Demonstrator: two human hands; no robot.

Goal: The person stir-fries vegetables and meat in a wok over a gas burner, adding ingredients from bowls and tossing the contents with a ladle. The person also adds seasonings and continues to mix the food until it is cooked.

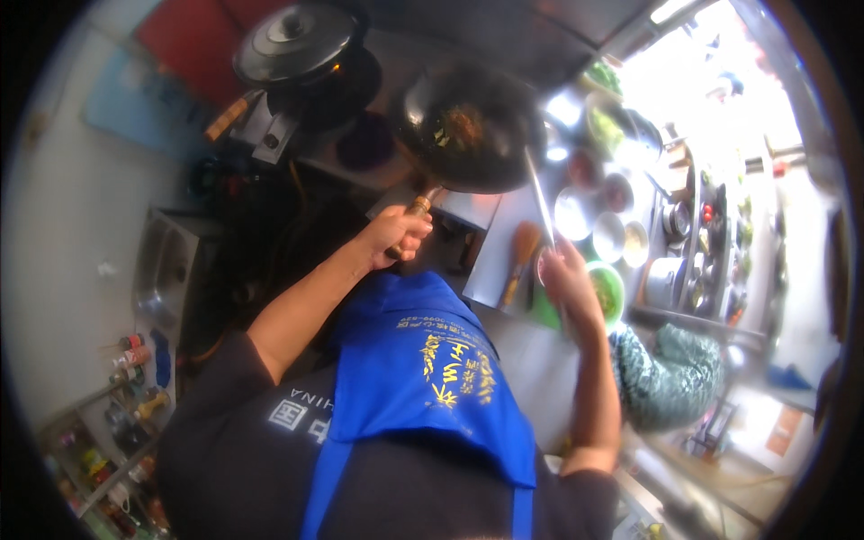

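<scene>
My left hand (398,233) is closed around the wooden handle of a dark wok (439,169). Inside the wok lies some reddish and green food (462,128), partly blurred. In my right hand (567,270) is the shaft of a long metal cooking utensil (540,202), which slants up to the wok's right rim. Whether its head is a ladle or a spatula is not clear. Close to my right hand stands a green-rimmed bowl (607,287) with food in it.
Left of the wok, a lidded pan (297,47) with a wooden handle sits on the stove. A wok brush (523,246) lies on the metal counter (496,243). Several bowls (609,236) crowd the right side. A sink (162,270) is at far left. Patterned green fabric (668,378) bulges at right.
</scene>
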